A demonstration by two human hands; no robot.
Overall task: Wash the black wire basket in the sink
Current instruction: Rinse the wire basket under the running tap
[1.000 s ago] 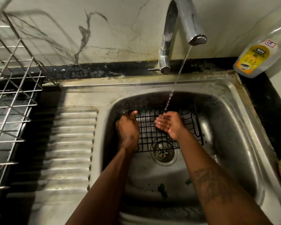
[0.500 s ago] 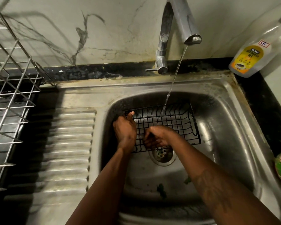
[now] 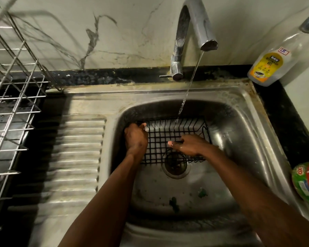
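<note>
The black wire basket [image 3: 166, 136] lies in the steel sink [image 3: 239, 132], over the drain [image 3: 176, 165]. A thin stream of water from the tap [image 3: 196, 27] falls into the basket's far half. My left hand [image 3: 136, 139] grips the basket's left rim, thumb over the top wire. My right hand [image 3: 191, 145] lies palm down inside the basket on its wire floor, near the right side, with the fingers stretched toward the left.
A ribbed steel drainboard [image 3: 75, 157] adjoins the sink's left. A metal dish rack [image 3: 11, 104] stands at far left. A dishwash gel bottle [image 3: 275, 59] leans at the back right corner. A green packet [image 3: 307, 182] sits on the black counter at right.
My right hand went from cupped under the water stream down onto the basket's floor, then slid right with the fingers stretched out. My left hand kept its hold on the left rim.
</note>
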